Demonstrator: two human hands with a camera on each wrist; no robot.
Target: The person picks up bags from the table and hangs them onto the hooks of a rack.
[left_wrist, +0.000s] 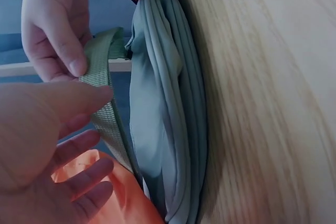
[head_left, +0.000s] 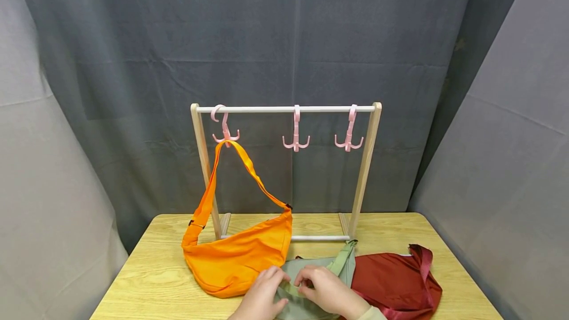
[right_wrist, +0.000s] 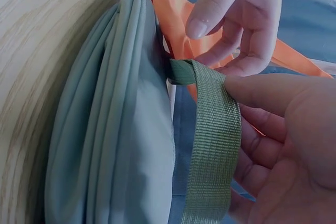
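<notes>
Three bags, three pink hooks (head_left: 296, 130) and one rack (head_left: 364, 172) are counted, together with two hands. All three hooks are hung from the rack's white top bar, and the strap of the orange bag (head_left: 240, 256) is looped at the leftmost. The green bag (right_wrist: 115, 119) is laid on the wooden table (head_left: 146, 270) in front of the rack, between the orange bag and the red bag (head_left: 386, 278).

Both hands are extended from the near edge and brought close together over the green bag, fingers directed inward. By the right hand (head_left: 326, 290), the green strap (right_wrist: 215, 140) is pinched, with the thumb laid at its edge and fingers placed behind. The left hand (head_left: 262, 293) is held with thumb and fingers parted, the fingers loosely bent, just beside the same strap; whether the strap is touched by it cannot be told.
</notes>
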